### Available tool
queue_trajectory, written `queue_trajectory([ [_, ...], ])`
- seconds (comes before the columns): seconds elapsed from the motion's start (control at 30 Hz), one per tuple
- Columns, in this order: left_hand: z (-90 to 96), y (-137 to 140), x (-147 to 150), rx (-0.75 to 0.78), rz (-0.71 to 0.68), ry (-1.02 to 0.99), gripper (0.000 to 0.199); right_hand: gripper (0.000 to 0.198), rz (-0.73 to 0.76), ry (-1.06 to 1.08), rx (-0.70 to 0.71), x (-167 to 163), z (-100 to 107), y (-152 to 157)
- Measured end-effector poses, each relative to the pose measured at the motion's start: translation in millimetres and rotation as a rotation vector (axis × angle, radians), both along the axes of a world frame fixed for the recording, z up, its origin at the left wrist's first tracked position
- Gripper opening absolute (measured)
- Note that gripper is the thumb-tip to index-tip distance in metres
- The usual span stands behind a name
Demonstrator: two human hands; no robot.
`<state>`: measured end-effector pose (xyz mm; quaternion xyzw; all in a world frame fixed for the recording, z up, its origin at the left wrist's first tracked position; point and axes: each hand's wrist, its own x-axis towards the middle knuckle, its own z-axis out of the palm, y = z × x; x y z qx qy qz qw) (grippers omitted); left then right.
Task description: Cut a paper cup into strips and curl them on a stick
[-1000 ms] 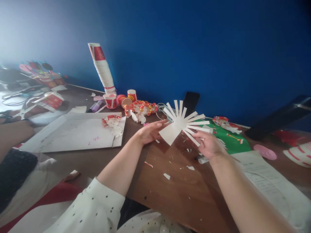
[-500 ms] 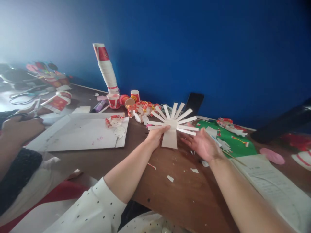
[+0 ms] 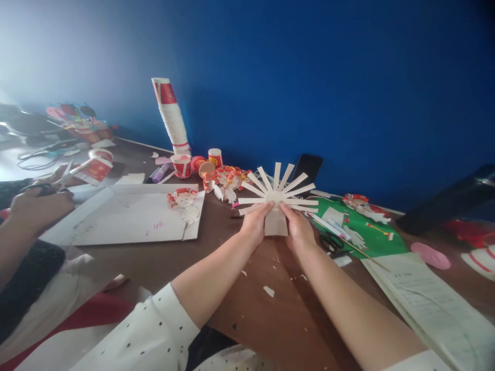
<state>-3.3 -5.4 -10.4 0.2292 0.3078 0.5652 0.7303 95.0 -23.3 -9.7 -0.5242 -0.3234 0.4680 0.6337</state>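
A cut paper cup (image 3: 275,224) is held up over the brown table, its wall snipped into several strips that fan out round the pale base, with one wide panel hanging down. My left hand (image 3: 255,223) grips its left side, thumb on the front near the base. On the right side, my right hand (image 3: 298,224) pinches it the same way, thumb also in front. The fingers behind the paper are hidden. Black-handled scissors (image 3: 331,242) lie just right of my right hand, beside a green sheet (image 3: 381,238).
A white board (image 3: 131,214) with a paper figure (image 3: 184,203) lies left. Stacked paper cups (image 3: 172,118) lean near the blue wall. At far left, another person's hand (image 3: 38,208) holds scissors near a cut cup (image 3: 94,169). A printed booklet (image 3: 436,293) and pink oval (image 3: 430,255) lie right.
My right hand, open beside the cup before, has closed on its right side. The cup has shifted slightly, and the scissors by the green sheet have come into view.
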Motion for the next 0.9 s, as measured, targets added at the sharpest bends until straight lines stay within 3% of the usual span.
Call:
queue_trajectory([
  [0.13,8.4,14,5,-0.001,-0.037,0.018,0.04,0.033,-0.113,0.02,-0.051,3,12,10],
  [0.3,8.8,38,11,-0.029,-0.027,0.106,0.042,0.029,-0.141,-0.171,0.002,10,17,20],
  [0.57,-17.6,43,25,0.044,0.021,0.136,0.044,0.037,-0.158,-0.079,0.08,18,-3,32],
  [0.73,-19.6,42,24,0.023,0.004,0.199,0.044,0.038,-0.214,-0.081,0.043,23,-8,31],
  [0.9,-17.8,45,23,-0.04,-0.016,0.223,0.043,0.048,-0.261,0.078,0.085,19,-16,33],
])
